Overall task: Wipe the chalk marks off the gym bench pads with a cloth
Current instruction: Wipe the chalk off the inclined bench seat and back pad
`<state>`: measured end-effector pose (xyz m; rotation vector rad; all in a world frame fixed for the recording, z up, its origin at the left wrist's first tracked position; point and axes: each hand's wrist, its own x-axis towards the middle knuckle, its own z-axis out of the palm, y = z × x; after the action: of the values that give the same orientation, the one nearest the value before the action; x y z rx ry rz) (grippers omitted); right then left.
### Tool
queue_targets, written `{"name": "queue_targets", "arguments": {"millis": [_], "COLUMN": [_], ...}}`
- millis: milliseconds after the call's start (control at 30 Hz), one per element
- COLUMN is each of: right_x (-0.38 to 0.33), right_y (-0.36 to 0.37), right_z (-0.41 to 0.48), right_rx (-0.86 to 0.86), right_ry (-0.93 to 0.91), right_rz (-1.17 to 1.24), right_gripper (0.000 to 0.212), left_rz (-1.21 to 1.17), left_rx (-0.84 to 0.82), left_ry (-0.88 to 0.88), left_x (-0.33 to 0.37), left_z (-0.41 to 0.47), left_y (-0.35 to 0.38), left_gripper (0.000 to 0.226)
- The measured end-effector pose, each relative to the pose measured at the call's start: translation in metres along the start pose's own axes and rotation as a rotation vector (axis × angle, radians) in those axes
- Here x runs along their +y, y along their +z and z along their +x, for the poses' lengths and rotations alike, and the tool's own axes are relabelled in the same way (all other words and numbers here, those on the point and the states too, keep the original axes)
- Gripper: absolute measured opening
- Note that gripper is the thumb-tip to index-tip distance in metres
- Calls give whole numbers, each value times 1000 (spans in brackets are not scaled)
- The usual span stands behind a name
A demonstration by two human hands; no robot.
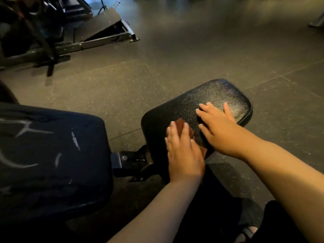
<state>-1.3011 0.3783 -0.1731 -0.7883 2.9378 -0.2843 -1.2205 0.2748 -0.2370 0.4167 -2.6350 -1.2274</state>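
cloth [180, 126] under left hand [184, 151] on seat pad [219, 95], right hand [217, 127] flat beside.

A single view, worn on the person's head, wide-angle; it faces forward and steeply down, close above the seat pad [219, 97] at centre right; the left hand [184, 153] and right hand [219, 128] reach in from the bottom edge, near the lens; the chalk-marked pad [52, 155] is cut by the left edge; the floor [192, 50] recedes to the top, a dark machine [52, 32] far at upper left.
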Motion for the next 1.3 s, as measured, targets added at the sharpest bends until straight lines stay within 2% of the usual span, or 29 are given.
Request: {"name": "queue_targets", "arguments": {"millis": [67,133,167,267,333,500,600,667,733,800,900,967,1000,1167,1233,1300], "right_x": [-7,-14,-18,-31,-43,-87,-107,-120,-137,-155,-182,-203,-213,-235,-238,-243], "right_y": [0,1,3,10,18,39,41,39,34,31,42,57,68,93,94,92], "right_z": [2,5,7,12,13,9,8,6,4,0,-10,-19,-23,-30,-15,6], "right_rx": [-38,-72,-80,-102,-136,-326,-386,-374,-381,-363,-255,-234,-203,17,72,108], "right_ry": [-30,-40,-43,-92,-159,-260,-244,-170,-69,-13,3,16,-1,-224,-293,-266], "right_rz": [31,10,3,38,68,245,423,586,849,1090,1219,1287,1264,819,741,735], "right_gripper": [54,53,53,53,51,49,50,50,49,42,39,40,42,53,53,48], "left_rz": [46,46,3,-235,-310,-343,-396,-327,-252,-166,206,508,559,565,555,550], "left_rx": [-67,-44,0,128,109,22,60,97,142,95,-47,-3,-10,-33,1,18], "left_ry": [211,246,176,-224,-413,-355,-302,-238,-174,-106,-8,66,68,116,129,149], "left_x": [-18,-43,-55,-68,-59,-52,-64,-64,-57,-50,-56,-68,-73,-86,-85,-84], "left_z": [-23,-31,-29,-16,-10,-21,-26,-30,-34,-37,-48,-56,-61,-78,-81,-81], "left_y": [-2,-8,-12,-28,-36,-59,-90,-109,-127,-144,-169,-187,-196,-232,-246,-257], "left_gripper": [62,52,49,47,48,47,44,41,41,46,55,63,64,57,51,49]}}
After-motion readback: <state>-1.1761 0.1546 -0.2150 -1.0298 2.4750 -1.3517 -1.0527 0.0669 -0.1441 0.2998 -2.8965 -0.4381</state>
